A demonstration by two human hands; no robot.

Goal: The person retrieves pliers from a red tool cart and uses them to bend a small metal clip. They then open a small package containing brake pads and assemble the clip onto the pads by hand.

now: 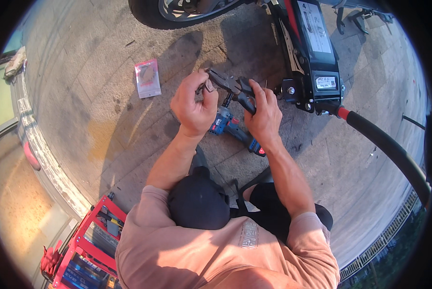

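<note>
The dark metal piece is in my left hand, pinched between thumb and bent fingers, and it sticks out toward my other grip, raised above the paving. My right hand is closed around a dark hand tool, its head beside the free end of the piece; I cannot tell whether the 2 touch. My 2 hands are close together, with only a narrow gap between them.

Just below that gap, on the near side of my grip, a blue and black cordless drill lies on the ground, its dark nose aimed up between my hands and its battery end under my right wrist. Left of my left hand and a little beyond it, a pink and clear packet lies flat on the paving. Right of my right hand stands a black floor jack, its long handle slanting back toward my right side. Well beyond my grip is a wheel, and far behind it to the left, a red rack.
</note>
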